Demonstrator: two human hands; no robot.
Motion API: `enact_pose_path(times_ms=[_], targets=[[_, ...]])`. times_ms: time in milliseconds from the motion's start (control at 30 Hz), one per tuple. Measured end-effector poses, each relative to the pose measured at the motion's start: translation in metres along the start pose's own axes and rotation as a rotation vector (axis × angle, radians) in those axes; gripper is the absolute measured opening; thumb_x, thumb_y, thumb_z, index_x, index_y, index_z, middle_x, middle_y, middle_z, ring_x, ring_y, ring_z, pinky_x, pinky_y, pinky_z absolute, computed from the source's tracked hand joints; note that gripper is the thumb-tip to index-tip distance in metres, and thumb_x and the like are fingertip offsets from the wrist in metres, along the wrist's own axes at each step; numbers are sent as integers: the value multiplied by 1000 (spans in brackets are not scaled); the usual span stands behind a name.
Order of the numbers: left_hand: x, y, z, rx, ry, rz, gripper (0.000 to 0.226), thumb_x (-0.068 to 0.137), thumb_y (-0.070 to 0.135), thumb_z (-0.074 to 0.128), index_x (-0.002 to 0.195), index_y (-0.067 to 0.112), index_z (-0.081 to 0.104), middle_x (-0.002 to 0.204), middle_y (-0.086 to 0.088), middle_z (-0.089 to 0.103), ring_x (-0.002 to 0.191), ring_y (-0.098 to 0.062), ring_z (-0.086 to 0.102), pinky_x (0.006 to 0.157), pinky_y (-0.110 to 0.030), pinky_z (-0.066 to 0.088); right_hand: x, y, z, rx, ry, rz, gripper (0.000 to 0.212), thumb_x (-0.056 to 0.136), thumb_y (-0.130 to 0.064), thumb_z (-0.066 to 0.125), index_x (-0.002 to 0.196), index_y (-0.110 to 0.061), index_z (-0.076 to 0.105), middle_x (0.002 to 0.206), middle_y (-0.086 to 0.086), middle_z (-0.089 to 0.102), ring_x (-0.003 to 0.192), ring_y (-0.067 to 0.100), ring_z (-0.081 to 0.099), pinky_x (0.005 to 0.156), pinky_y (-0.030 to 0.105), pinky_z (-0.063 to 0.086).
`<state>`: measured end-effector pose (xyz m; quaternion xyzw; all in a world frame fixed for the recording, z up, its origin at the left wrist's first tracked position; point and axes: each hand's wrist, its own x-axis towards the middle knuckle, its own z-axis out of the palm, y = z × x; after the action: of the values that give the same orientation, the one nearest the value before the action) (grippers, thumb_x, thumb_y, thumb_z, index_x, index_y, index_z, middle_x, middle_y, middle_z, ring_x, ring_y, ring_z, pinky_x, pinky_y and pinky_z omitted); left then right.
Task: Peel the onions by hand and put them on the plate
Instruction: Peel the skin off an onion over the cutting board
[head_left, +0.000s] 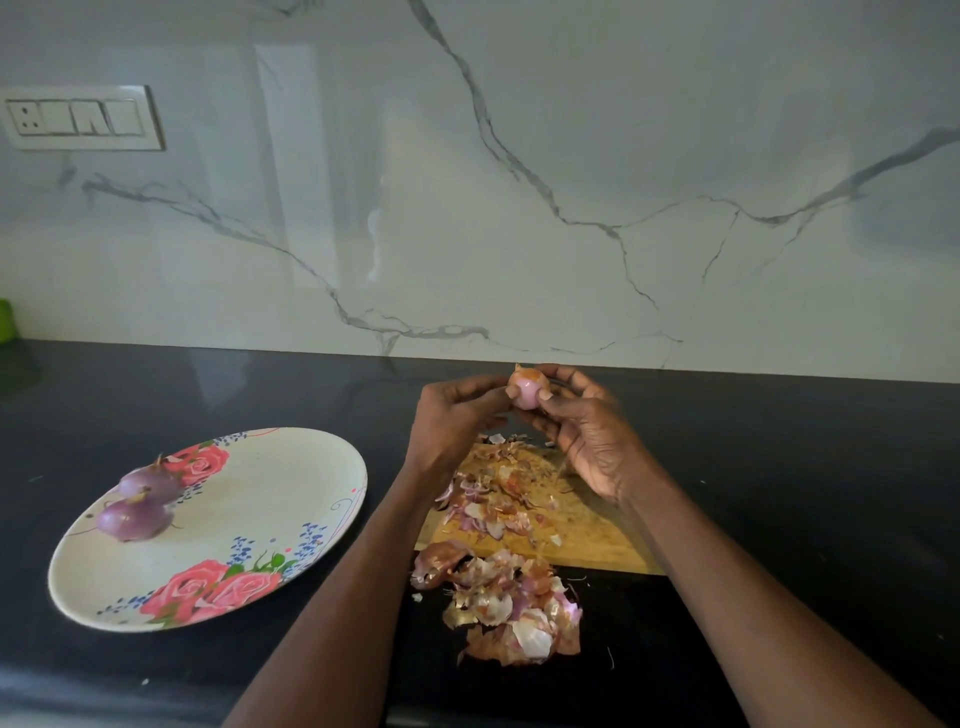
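Small onion, pale pink and glossy with a scrap of brown papery skin on top, held raised above the far edge of the wooden cutting board. Left hand and right hand both pinch it with curled fingertips, forearms reaching forward. Dry, curled skins lie heaped on the board and spill over its near edge onto the black glossy counter. Left of it, an oval floral plate carries two peeled purple onions touching near its left rim.
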<state>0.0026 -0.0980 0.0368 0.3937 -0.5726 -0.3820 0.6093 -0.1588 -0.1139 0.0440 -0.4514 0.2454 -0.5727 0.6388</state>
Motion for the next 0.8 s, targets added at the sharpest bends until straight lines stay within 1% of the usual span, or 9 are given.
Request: enact_pose_path(times_ms=[67, 167, 233, 333, 500, 600, 667, 800], targets=[[-1, 1, 0, -52, 2, -8, 15, 90, 14, 73, 104, 13, 78, 95, -9, 78, 92, -28, 74, 88, -42, 58, 0, 0, 0, -7, -4, -2, 30, 91, 10, 58, 119, -2, 60, 116, 16, 72, 100, 25, 72, 84, 29, 61], [0, 1, -2, -88, 4, -18, 15, 90, 8, 72, 102, 6, 78, 94, -14, 78, 87, -27, 73, 86, -41, 58, -1, -2, 1, -20, -1, -2, 28, 91, 10, 58, 117, -2, 61, 114, 15, 72, 96, 23, 72, 78, 26, 61], [-1, 1, -2, -92, 11, -13, 12, 90, 7, 71, 99, 5, 78, 92, -19, 77, 85, -31, 71, 86, -42, 58, -2, -3, 1, -26, -2, -4, 27, 91, 10, 58, 115, -2, 61, 111, 14, 72, 93, 22, 72, 77, 26, 61], [-1, 1, -4, -104, 27, -18, 10, 89, 8, 72, 95, 4, 79, 92, -25, 75, 85, -37, 69, 87, -46, 57, -3, -4, 0, -25, -10, 0, 26, 91, 10, 57, 113, -3, 62, 109, 13, 73, 93, 23, 72, 80, 27, 61], [-1, 1, -3, -122, 31, -31, 9, 90, 5, 70, 89, 3, 78, 88, -20, 76, 81, -30, 71, 82, -38, 60, -3, -3, 0, -52, -8, -13, 26, 90, 10, 59, 112, -4, 64, 106, 11, 75, 94, 21, 72, 76, 25, 61], [0, 0, -4, -137, 35, -56, 11, 90, 9, 71, 90, 0, 78, 90, -22, 76, 83, -33, 73, 84, -42, 60, -3, -3, 1, -67, -7, -19, 26, 90, 9, 59, 111, -4, 65, 106, 11, 74, 91, 20, 73, 76, 24, 61], [0, 1, -4, -126, 20, -56, 9, 87, 11, 74, 91, 4, 79, 90, -20, 76, 85, -34, 73, 85, -43, 60, -3, -3, 1, -79, -6, -22, 25, 90, 9, 59, 111, -4, 65, 108, 12, 74, 91, 19, 73, 74, 23, 60], [0, -1, -4, -124, 18, -27, 7, 88, 9, 73, 85, 8, 80, 87, -19, 76, 80, -31, 71, 80, -39, 60, -3, -2, 0, -86, -3, -24, 25, 90, 9, 60, 111, -4, 65, 114, 16, 72, 95, 22, 72, 77, 25, 61]])
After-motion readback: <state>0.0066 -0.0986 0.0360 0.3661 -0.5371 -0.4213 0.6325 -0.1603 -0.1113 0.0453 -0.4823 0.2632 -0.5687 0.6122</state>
